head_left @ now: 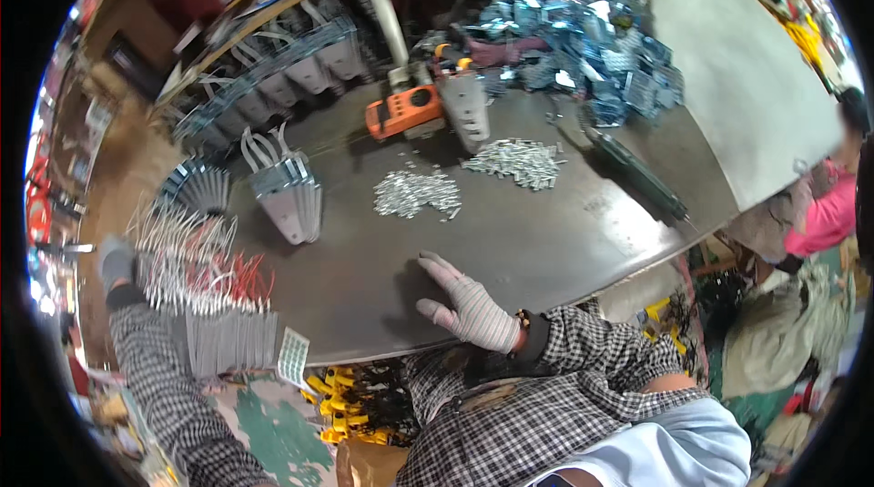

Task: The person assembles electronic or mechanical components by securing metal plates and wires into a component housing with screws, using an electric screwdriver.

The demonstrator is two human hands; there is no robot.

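My right hand [475,312], in a striped light glove, hovers over or rests on the front part of the dark metal tabletop [364,287]; its fingers are apart and hold nothing. My left hand [116,261], in a grey glove, is at the far left beside a bundle of white and red wires [205,273]; its fingers are too small and blurred to make out. Flat grey strips [232,341] lie at the wires' near end. Beyond my right hand are two piles of small silvery metal pieces, one on the left [416,194] and one on the right [516,163].
A stack of grey tapered parts [296,205] with white straps lies left of centre; similar parts [309,73] line the back. An orange device [404,111], a heap of bluish clear plastic pieces [583,50] and a dark pen-shaped power tool [637,170] lie farther back. A person in pink [824,209] is at right.
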